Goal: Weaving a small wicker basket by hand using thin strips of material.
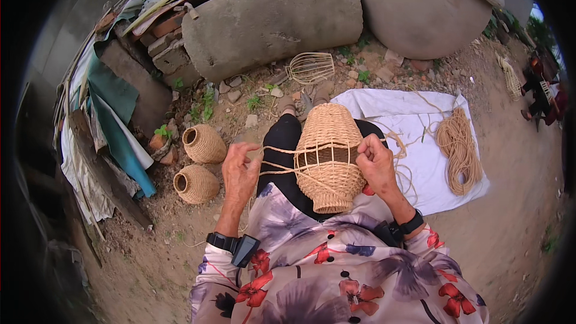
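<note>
A tan woven basket (329,183) lies across my lap with its narrow rim toward me. Around its middle runs an open band, where bare upright ribs cross a dark gap. My left hand (240,171) is out to the left, thumb and fingers pinched on twisted cord (277,167); several strands stretch from there to the basket. My right hand (378,163) is closed at the basket's right edge, beside the open band. What its fingertips grip is hidden. Loose cord loops lie just beyond that hand.
Two small woven pots (204,144) stand on the dirt at left. A white cloth (432,199) on the right bears a coil of cord (458,151). Ahead lie a wire frame (311,68) and a concrete cylinder (273,24). Another person (543,93) is at far right.
</note>
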`<state>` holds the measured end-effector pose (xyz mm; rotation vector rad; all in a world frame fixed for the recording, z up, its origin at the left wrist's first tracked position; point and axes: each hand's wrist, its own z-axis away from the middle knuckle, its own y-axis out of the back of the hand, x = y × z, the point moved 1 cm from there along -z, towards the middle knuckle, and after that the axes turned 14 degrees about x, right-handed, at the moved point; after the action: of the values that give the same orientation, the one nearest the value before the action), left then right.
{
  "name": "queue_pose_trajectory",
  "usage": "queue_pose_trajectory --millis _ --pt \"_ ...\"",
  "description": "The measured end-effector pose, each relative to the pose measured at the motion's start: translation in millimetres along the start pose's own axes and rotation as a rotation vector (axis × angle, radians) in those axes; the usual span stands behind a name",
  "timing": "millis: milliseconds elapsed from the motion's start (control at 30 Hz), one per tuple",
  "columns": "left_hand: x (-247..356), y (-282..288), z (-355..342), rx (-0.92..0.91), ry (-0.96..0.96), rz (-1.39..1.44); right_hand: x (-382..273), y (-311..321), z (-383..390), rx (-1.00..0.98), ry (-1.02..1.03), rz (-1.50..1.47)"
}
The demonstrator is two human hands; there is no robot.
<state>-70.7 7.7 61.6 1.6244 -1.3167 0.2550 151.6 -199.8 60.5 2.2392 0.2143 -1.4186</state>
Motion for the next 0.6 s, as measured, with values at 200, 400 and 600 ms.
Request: queue_pose_trajectory --millis 200,400,600 --pt "47.2 -36.7 8.6 -0.079 -0.330 0.102 -0.1 -3.9 1.3 -0.045 -0.065 -0.058" --pt "-52.7 13.6 -8.6 0.199 -0.048 -0.403 -2.4 5.9 2.0 -0.017 -0.045 -0.043" --pt "-78.3 27.7 -24.1 -0.005 0.710 0.457 1.4 5.2 2.6 -0.031 -0.054 -0.025"
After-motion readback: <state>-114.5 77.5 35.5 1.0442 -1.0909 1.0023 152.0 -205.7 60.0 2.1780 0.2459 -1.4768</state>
